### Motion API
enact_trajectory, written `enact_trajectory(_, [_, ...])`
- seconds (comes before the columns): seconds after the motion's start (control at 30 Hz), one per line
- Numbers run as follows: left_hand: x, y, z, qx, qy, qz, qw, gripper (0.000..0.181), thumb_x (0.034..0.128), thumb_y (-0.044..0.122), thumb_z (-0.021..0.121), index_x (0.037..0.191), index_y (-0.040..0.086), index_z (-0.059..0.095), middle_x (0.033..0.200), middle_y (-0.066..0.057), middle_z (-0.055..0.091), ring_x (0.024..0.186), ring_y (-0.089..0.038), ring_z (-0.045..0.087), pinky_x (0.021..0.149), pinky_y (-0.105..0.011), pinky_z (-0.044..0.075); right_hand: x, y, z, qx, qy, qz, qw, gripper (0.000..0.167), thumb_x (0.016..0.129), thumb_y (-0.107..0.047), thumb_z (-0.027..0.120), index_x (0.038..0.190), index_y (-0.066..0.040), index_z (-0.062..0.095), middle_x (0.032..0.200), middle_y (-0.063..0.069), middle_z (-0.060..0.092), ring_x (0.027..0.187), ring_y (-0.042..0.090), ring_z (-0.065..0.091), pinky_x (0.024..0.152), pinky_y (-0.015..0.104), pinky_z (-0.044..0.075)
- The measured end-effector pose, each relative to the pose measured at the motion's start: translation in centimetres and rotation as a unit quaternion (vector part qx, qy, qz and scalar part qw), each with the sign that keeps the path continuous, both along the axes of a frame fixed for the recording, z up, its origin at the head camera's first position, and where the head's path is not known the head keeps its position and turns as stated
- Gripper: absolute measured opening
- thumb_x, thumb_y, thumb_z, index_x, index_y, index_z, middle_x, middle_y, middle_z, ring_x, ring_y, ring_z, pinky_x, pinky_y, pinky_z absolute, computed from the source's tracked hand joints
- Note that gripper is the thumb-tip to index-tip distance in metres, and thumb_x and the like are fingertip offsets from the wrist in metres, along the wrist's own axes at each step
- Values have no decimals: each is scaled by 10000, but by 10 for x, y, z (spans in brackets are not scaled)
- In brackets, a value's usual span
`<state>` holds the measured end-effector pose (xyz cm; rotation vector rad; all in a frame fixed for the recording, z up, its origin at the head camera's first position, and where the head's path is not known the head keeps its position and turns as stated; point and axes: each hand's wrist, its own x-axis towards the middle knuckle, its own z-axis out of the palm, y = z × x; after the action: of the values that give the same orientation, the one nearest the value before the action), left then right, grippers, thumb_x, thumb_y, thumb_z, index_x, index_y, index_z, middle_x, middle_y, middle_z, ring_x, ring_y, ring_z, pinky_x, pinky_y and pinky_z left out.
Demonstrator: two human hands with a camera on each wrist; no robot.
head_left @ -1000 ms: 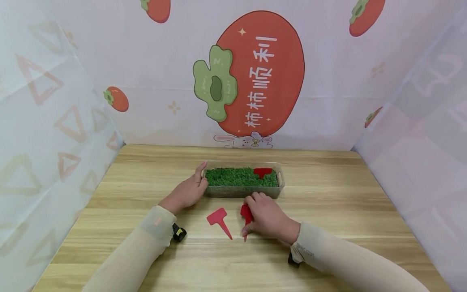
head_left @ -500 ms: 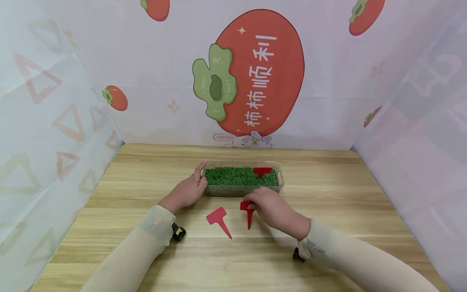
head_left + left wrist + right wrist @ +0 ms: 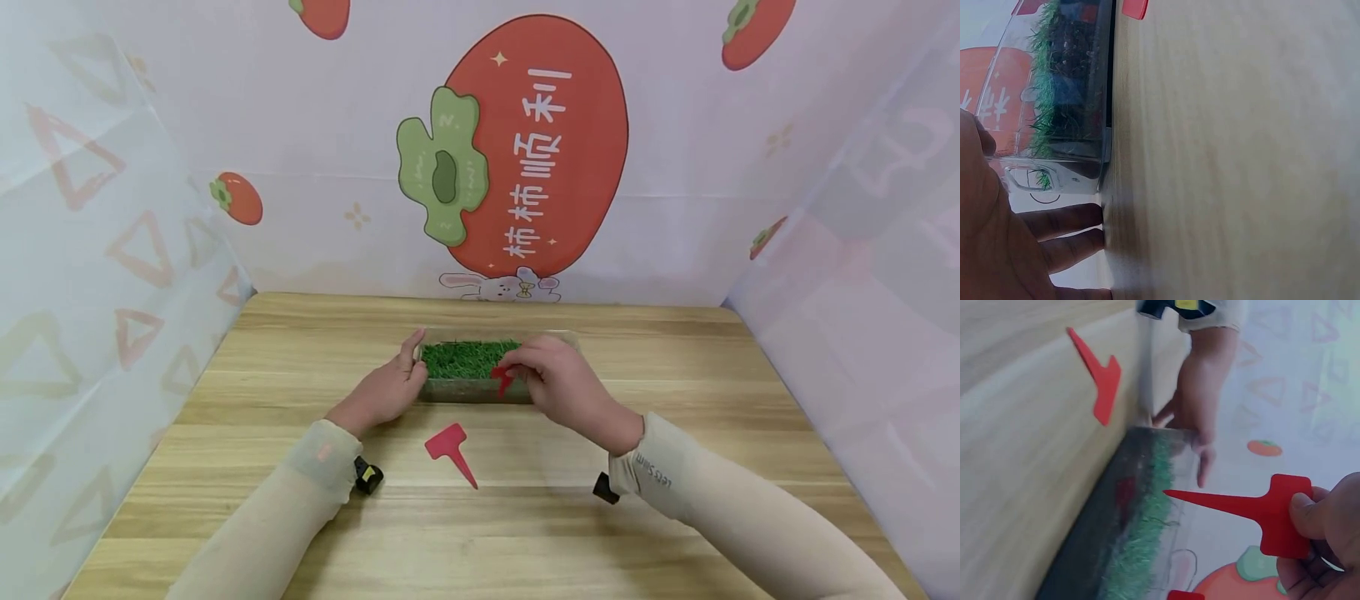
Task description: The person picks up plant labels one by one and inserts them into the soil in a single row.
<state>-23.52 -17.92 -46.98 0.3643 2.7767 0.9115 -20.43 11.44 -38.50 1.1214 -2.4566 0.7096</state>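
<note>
Pinches red T-shaped stake [image 3: 1285,515] in right hand [image 3: 568,385], tip down near clear plastic box [image 3: 465,391] of green grass [image 3: 461,359]; rests straight-fingered left hand [image 3: 381,397] at its end. Could snag tip on front rim if lowered early.

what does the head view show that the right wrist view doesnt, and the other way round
Only the head view: the cream right sleeve with printed lettering.
Only the right wrist view: a red piece cut off by the bottom edge.
Both: the left hand at the end of the clear plastic box, green turf inside, the right hand pinching a red T-shaped tag, and a second red T-shaped tag on the pale wooden table.
</note>
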Motion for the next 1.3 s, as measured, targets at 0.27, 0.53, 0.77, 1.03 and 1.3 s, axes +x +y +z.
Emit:
enact_trajectory(0.27, [1, -1, 0, 14, -11, 9, 10000, 618, 1078, 431, 197, 1604, 341, -113, 1631, -163, 263, 1459, -371, 343, 1141, -551, 337, -22, 0, 14, -108, 87, -396, 9991, 202, 883, -3, 733, 1039, -122, 783, 957, 11, 740, 899, 169, 661, 774, 345, 573])
enact_trajectory(0.53, [1, 0, 0, -60, -60, 44, 10000, 618, 1078, 428, 187, 1604, 332, -122, 1630, -172, 263, 1451, -389, 352, 1129, -568, 345, -46, -10, 4, 536, -56, -656, 9964, 169, 918, -80, 718, 1053, -149, 793, 965, -1, 751, 903, 187, 666, 817, 359, 571])
enact_trajectory(0.77, [1, 1, 1, -48, -1, 14, 10000, 620, 1077, 423, 188, 1608, 318, -115, 1633, -170, 251, 1449, -392, 353, 1133, -559, 344, -51, -21, -2, 767, 3, -607, 9952, 172, 911, -81, 727, 1057, -147, 789, 964, 1, 751, 908, 179, 683, 840, 347, 579])
enact_trajectory(1.03, [1, 2, 2, -74, -14, 16, 10000, 623, 1077, 428, 186, 1616, 296, -96, 1630, -172, 257, 1415, -411, 401, 1106, -567, 372, -56, -22, -7, 704, -185, -650, 9952, 170, 932, -84, 703, 1073, -139, 779, 976, -2, 744, 910, 169, 678, 845, 337, 579])
enact_trajectory(1.3, [1, 1, 1, -139, 6, 21, 9999, 618, 1079, 413, 187, 1616, 293, -95, 1621, -190, 272, 1410, -417, 406, 1110, -562, 370, -62, -26, -14, 1065, -413, -802, 9902, 176, 943, -111, 695, 1085, -163, 783, 996, -12, 750, 912, 151, 689, 837, 329, 583])
